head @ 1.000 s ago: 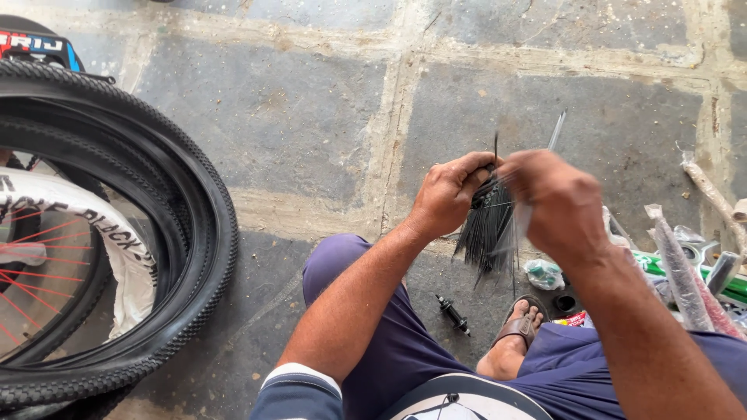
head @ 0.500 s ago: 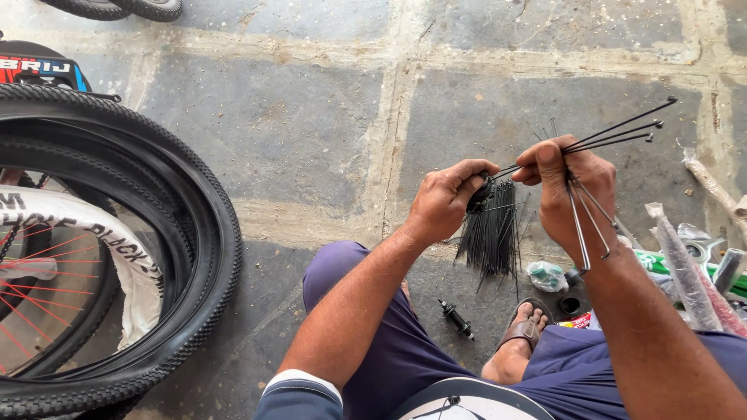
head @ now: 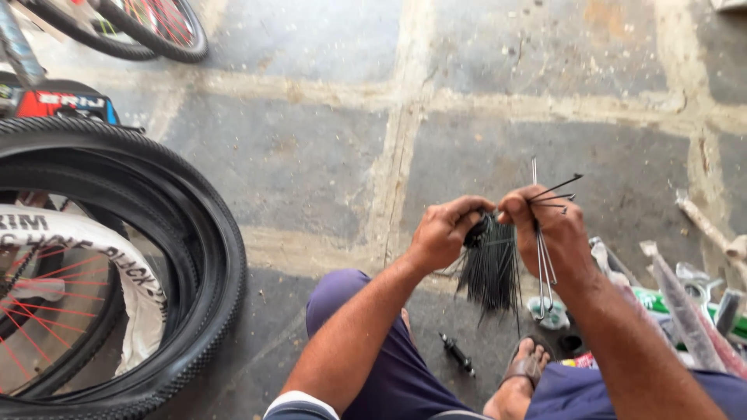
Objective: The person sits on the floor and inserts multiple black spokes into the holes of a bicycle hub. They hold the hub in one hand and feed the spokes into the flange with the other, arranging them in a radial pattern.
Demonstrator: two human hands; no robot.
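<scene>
My left hand (head: 442, 232) grips the top of a thick bundle of black bicycle spokes (head: 490, 268) that hangs down over my lap. My right hand (head: 548, 233) is beside it, touching the bundle's top and pinching a few separate spokes (head: 542, 260); some of these stick out to the upper right and others hang straight down with bent ends. Both hands are held above my knees, over the stone floor.
A black bicycle tyre (head: 194, 257) and a rim with red spokes (head: 47, 311) lie at the left. Another wheel (head: 156, 31) stands at the top left. A small black part (head: 457, 354) lies on the floor by my sandalled foot (head: 525, 373). Tools and packets (head: 685, 311) are at the right.
My right hand has drawn a few spokes out of the bundle and swung them from pointing right to nearly upright. The view has tilted, showing more floor.
</scene>
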